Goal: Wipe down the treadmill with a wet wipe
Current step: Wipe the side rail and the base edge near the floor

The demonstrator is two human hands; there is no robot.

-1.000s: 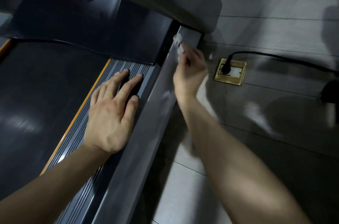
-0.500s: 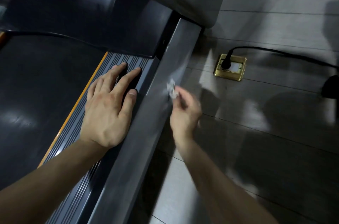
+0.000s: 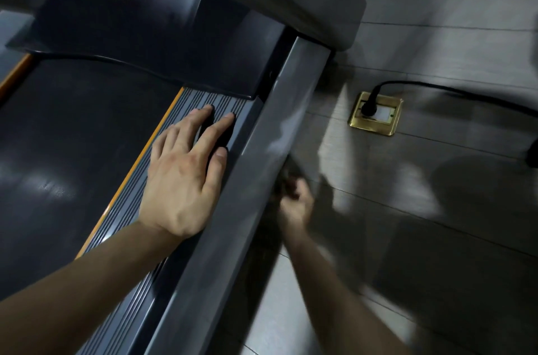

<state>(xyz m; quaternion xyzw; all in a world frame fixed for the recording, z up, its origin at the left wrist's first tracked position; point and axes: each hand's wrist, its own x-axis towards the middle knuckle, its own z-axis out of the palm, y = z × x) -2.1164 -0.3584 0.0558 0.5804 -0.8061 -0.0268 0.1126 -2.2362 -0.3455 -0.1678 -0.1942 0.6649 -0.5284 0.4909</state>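
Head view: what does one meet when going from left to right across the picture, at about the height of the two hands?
Black treadmill belt → orange strip → left hand → grey side rail → right hand, blurred → brass floor socket.

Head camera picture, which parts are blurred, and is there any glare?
In the head view, the right hand is smeared by motion blur while the left hand is sharp; soft glare patches sit on the belt and the floor; overall lighting is dim.
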